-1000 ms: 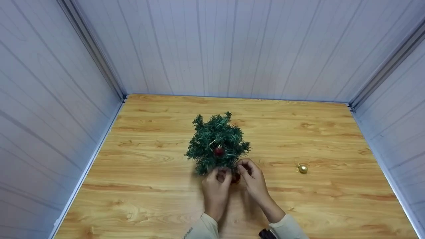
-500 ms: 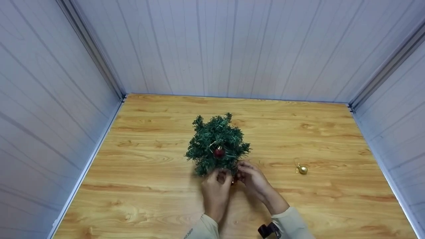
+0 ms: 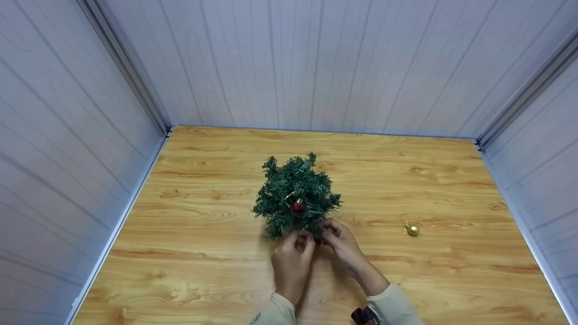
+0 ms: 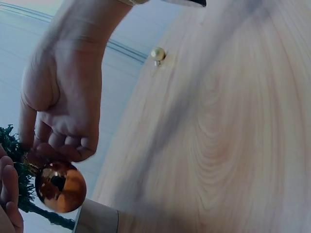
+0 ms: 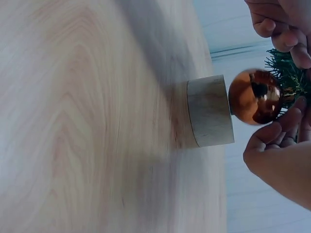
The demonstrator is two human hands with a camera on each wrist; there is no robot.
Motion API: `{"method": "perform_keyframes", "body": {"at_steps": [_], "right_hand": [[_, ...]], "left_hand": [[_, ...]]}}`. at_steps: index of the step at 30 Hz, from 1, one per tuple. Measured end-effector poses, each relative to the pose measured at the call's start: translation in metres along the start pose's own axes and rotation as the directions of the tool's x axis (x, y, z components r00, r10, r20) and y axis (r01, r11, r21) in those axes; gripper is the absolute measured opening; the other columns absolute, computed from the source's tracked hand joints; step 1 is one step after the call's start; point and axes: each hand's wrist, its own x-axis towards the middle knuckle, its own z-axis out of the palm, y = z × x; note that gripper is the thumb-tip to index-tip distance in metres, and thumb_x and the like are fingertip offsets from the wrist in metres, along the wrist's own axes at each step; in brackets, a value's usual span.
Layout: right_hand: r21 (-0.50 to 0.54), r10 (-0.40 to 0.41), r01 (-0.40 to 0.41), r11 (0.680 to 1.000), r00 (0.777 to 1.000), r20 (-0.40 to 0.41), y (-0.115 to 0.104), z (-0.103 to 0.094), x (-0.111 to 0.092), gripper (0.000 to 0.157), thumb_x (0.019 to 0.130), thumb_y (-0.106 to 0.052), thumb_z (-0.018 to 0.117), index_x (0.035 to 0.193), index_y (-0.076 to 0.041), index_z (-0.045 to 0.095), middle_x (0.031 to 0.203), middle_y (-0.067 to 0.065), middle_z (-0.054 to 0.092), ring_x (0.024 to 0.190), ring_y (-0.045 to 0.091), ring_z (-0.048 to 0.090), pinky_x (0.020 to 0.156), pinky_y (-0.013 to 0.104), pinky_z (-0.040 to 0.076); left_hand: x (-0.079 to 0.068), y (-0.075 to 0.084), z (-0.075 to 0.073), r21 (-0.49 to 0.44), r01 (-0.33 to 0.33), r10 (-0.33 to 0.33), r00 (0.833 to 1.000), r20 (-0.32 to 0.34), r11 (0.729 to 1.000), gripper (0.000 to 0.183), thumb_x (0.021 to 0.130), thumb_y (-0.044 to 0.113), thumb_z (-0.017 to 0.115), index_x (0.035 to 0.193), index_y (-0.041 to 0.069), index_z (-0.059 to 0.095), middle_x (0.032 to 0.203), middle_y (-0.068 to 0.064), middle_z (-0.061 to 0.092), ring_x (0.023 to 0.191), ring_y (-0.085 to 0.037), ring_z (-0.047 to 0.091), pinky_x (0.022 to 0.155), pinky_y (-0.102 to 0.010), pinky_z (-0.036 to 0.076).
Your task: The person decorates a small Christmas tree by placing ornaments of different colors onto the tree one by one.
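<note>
A small green artificial Christmas tree [image 3: 295, 183] stands mid-table on a round wooden base [image 5: 211, 111]. One red bauble [image 3: 298, 206] hangs on its front. A shiny copper-red bauble [image 5: 255, 96] sits low in the branches, just above the base, between both hands. My left hand [image 3: 291, 266] pinches at a low front branch, thumb and index finger together. On the other side, my right hand [image 3: 347, 250] has its fingertips pinched at the bauble's gold cap and cord [image 4: 31, 167]. Foliage and fingers hide exactly what each fingertip holds.
To the right on the wood-grain table [image 3: 203, 280] lies a gold bauble [image 3: 412, 230] with its cord loop. Pale panel walls [image 3: 293, 63] enclose the table at the back and both sides.
My right hand dipped toward the bauble, then came back up to the branches with thumb and fingers pinched. The copper-red bauble is now mostly hidden between the hands; my left hand barely moved.
</note>
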Motion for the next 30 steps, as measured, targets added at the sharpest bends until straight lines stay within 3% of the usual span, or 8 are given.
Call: {"method": "perform_keyframes", "body": {"at_steps": [5, 17, 24, 30], "right_hand": [[-0.023, -0.039, 0.039, 0.999, 0.999, -0.019, 0.0, 0.0, -0.003, 0.015, 0.099, -0.008, 0.056, 0.108, 0.004, 0.057, 0.094, 0.002, 0.064, 0.087, 0.013, 0.061, 0.078, 0.03, 0.052], [-0.069, -0.037, 0.032, 0.997, 0.997, -0.072, -0.004, 0.0, -0.009, 0.022, 0.093, -0.003, 0.062, 0.111, 0.008, 0.058, 0.104, 0.004, 0.065, 0.097, 0.012, 0.061, 0.083, 0.028, 0.052], [-0.085, -0.014, 0.005, 0.996, 0.994, -0.111, -0.004, -0.002, -0.01, 0.023, 0.092, -0.003, 0.064, 0.112, 0.008, 0.059, 0.101, 0.002, 0.064, 0.092, 0.011, 0.059, 0.079, 0.026, 0.049], [-0.107, -0.068, 0.056, 0.993, 0.991, -0.118, -0.003, -0.011, -0.012, 0.022, 0.09, -0.003, 0.066, 0.109, 0.006, 0.061, 0.099, 0.005, 0.064, 0.089, 0.012, 0.059, 0.078, 0.026, 0.05]], "left_hand": [[-0.001, -0.003, -0.001, 0.016, -0.024, 0.025, 1.0, -0.007, 1.0, 0.009, 0.079, 0.01, 0.074, 0.08, 0.017, 0.069, 0.066, 0.008, 0.062, 0.057, -0.003, 0.055, 0.052, -0.02, 0.046], [-0.004, 0.0, -0.005, -0.003, -0.036, 0.036, 0.999, -0.005, 0.999, 0.009, 0.079, 0.01, 0.075, 0.08, 0.016, 0.07, 0.064, 0.008, 0.062, 0.055, -0.006, 0.055, 0.051, -0.02, 0.044], [-0.005, 0.001, -0.012, -0.046, -0.013, 0.013, 1.0, 0.007, 0.999, 0.009, 0.081, 0.01, 0.075, 0.081, 0.017, 0.069, 0.066, 0.01, 0.062, 0.056, -0.002, 0.053, 0.052, -0.017, 0.044], [-0.003, 0.0, -0.022, -0.084, -0.026, 0.023, 0.999, -0.041, 0.996, 0.011, 0.082, 0.009, 0.075, 0.081, 0.017, 0.067, 0.066, 0.01, 0.063, 0.055, 0.001, 0.054, 0.05, -0.015, 0.045]]}}
